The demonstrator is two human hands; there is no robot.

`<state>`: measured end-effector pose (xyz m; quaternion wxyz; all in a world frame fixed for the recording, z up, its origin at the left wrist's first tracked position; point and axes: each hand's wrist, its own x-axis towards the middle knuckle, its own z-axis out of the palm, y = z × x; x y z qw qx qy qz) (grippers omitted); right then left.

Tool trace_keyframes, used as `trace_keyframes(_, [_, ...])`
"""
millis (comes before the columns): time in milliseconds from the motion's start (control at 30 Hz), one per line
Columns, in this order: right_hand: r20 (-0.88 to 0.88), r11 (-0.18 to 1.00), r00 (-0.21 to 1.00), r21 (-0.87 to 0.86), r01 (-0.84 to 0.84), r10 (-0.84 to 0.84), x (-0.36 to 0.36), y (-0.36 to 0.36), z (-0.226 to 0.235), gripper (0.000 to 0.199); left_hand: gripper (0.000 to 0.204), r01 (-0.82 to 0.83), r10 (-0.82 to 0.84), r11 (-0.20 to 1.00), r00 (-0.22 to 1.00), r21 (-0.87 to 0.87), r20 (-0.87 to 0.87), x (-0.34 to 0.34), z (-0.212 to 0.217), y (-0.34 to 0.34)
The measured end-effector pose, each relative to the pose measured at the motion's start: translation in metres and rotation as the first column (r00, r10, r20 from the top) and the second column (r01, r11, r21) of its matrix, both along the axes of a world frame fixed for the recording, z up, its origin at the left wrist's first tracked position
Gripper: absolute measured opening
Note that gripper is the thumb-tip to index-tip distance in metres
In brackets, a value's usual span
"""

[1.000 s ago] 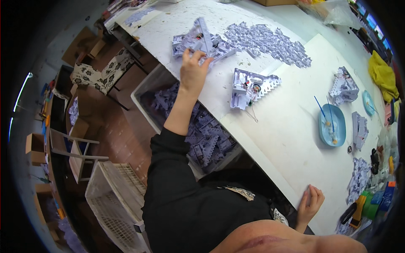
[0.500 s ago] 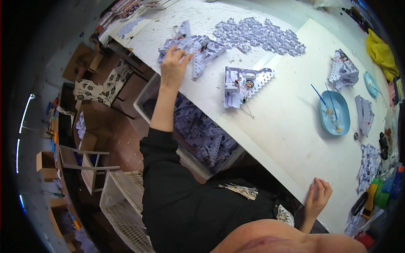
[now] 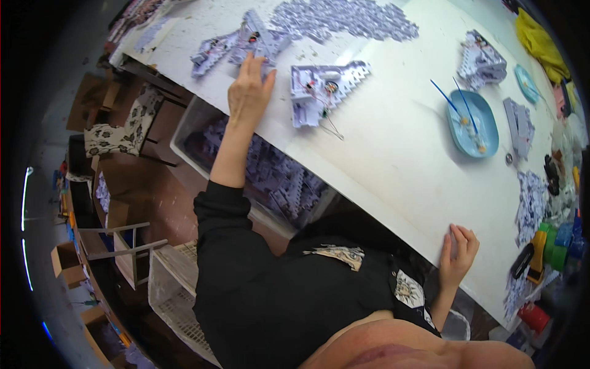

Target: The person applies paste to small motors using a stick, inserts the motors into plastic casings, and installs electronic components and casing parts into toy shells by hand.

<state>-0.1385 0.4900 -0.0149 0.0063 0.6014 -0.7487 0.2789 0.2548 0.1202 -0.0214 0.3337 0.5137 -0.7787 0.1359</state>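
My left hand point(image 3: 251, 92) reaches to the far left of the table, its fingertips on the near edge of a pale lilac plastic housing point(image 3: 255, 40) with a stepped edge and small wired parts. Its thumb stands apart, and I see no firm grip. A second lilac housing point(image 3: 212, 55) lies just left of it. To the right of that hand is another open housing point(image 3: 313, 92) with a round part and thin wires trailing out. My right hand point(image 3: 458, 255) rests at the table's near edge, fingers loosely stretched, with nothing in it.
A heap of lilac plastic pieces point(image 3: 347, 18) covers the far table. A blue dish point(image 3: 473, 147) holds two thin brushes. Near it lie one housing point(image 3: 482, 61) and a narrow piece point(image 3: 519, 129). Tape rolls point(image 3: 559, 246) stand at right; a bin of parts point(image 3: 283, 178) sits below the edge.
The view has shifted, so the table things sit further up and left. At my left hand, the lilac housings that overlapped now lie more side by side. My right hand stays at the edge.
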Motion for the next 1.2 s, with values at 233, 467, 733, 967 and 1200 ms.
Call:
trace_keyframes(233, [0.005, 1.0, 1.0, -0.025, 0.005, -0.005, -0.002, 0.0, -0.002, 0.026, 0.035, 0.135, -0.135, 0.991, 0.987, -0.005, -0.085, -0.005, 0.019, 0.026])
trace_keyframes(467, [0.012, 1.0, 1.0, -0.022, -0.004, 0.004, -0.002, 0.004, 0.002, 0.024, 0.059, 0.446, -0.457, 0.875, 0.889, 0.189, 0.017, -0.013, 0.04, 0.02])
trace_keyframes(733, [0.026, 0.998, 0.999, -0.054, 0.019, -0.018, -0.002, 0.005, 0.0, 0.024, 0.072, 0.417, -0.48, 0.797, 0.877, 0.438, 0.039, -0.038, 0.051, 0.044])
trace_keyframes(967, [0.019, 0.998, 1.0, -0.058, 0.02, -0.019, -0.001, 0.004, 0.002, 0.023, 0.072, 0.618, -0.566, 0.541, 0.769, 0.57, -0.296, -0.08, 0.062, 0.102])
trace_keyframes(1200, [0.025, 0.997, 1.0, -0.077, 0.009, -0.007, -0.001, 0.009, 0.0, 0.022, 0.038, 0.528, -0.549, 0.766, 0.834, 0.366, -0.052, -0.064, 0.065, 0.06])
